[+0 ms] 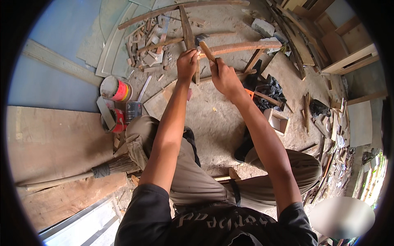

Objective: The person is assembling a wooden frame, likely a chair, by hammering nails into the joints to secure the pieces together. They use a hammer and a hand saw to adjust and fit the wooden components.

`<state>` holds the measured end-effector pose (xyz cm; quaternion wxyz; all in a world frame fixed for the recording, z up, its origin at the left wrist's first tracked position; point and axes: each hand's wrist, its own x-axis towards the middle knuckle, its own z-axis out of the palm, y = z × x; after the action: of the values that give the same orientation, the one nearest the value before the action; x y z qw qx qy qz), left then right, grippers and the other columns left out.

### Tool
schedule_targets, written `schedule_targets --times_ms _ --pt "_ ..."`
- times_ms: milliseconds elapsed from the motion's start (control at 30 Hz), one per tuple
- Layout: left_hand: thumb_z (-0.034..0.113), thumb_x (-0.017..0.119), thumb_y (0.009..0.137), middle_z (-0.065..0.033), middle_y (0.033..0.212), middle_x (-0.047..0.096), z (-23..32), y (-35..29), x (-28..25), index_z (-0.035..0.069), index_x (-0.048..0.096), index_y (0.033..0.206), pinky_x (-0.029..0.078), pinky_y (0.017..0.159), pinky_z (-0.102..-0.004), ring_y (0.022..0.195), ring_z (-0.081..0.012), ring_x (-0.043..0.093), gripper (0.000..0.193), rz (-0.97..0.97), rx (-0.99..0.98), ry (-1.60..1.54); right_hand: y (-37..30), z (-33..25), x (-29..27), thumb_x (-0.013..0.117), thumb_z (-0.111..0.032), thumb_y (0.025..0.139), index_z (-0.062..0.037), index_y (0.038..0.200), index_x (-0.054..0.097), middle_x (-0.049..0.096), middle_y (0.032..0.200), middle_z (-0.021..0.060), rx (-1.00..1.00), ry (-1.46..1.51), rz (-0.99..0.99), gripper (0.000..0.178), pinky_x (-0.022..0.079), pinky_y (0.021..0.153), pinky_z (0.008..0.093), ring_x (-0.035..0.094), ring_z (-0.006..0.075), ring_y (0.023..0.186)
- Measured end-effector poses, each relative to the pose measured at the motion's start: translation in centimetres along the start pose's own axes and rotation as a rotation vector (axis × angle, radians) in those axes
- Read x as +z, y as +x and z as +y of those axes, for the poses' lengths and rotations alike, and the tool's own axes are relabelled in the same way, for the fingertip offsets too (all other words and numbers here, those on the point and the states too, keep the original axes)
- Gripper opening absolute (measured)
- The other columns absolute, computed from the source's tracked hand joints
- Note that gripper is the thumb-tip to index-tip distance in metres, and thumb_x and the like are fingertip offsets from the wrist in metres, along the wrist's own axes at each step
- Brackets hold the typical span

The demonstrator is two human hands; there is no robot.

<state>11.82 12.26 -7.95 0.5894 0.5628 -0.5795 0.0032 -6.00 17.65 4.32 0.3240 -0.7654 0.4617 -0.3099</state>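
My right hand [225,78] is wrapped round the wooden handle of a hammer [207,51], whose dark head lies at the far end, close to a wooden joint. Just left of it, my left hand [187,64] is closed with its fingers pinched together at that joint. What the left fingers hold, if anything, is too small to make out. The joint belongs to a wooden frame: a reddish-brown rail [242,46] runs off to the right, and a darker wooden bar [186,26] stretches away toward the far edge.
Wood offcuts [150,43] are heaped beyond my left hand. Paint cans [117,89] and a stick broom [117,166] are at the left. On the right lie a black plastic bag [271,90], an orange-handled saw [249,93], a small open wooden box [277,121] and scattered scraps [332,131].
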Motion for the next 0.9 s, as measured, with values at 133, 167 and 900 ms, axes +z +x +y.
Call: schedule_targets --times_ms 133,167,900 --pt "0.017 0.065 0.088 -0.0120 0.097 0.070 0.2 0.1 0.0 0.001 0.070 0.098 0.051 0.081 -0.0317 0.089 -0.0265 0.066 0.019 -0.025 -0.047 0.012 -0.3 -0.4 -0.1 0.044 -0.027 0.100 -0.0003 0.111 0.042 0.059 0.076 0.0354 -0.001 0.047 0.053 0.028 0.044 0.068 0.0614 0.055 0.0565 0.078" --pt "0.017 0.065 0.088 -0.0121 0.097 0.070 0.4 0.4 0.1 0.001 0.070 0.098 0.051 0.080 -0.0317 0.089 -0.0264 0.066 0.019 -0.025 -0.050 0.000 0.0 0.3 0.1 0.044 -0.026 0.100 -0.0002 0.108 0.043 0.059 0.075 0.0341 -0.029 0.013 0.054 0.027 0.043 0.066 0.0599 0.056 0.0550 0.078" --pt "0.013 0.063 0.086 -0.0119 0.096 0.069 0.7 0.1 -0.2 0.002 0.068 0.095 0.051 0.077 -0.0365 0.085 -0.0323 0.064 0.015 0.017 0.022 0.055 -0.1 0.1 0.2 0.045 -0.024 0.099 0.0009 0.106 0.043 0.059 0.068 0.0322 -0.097 -0.042 0.094 0.026 0.045 0.062 0.0610 0.057 0.0554 0.073"
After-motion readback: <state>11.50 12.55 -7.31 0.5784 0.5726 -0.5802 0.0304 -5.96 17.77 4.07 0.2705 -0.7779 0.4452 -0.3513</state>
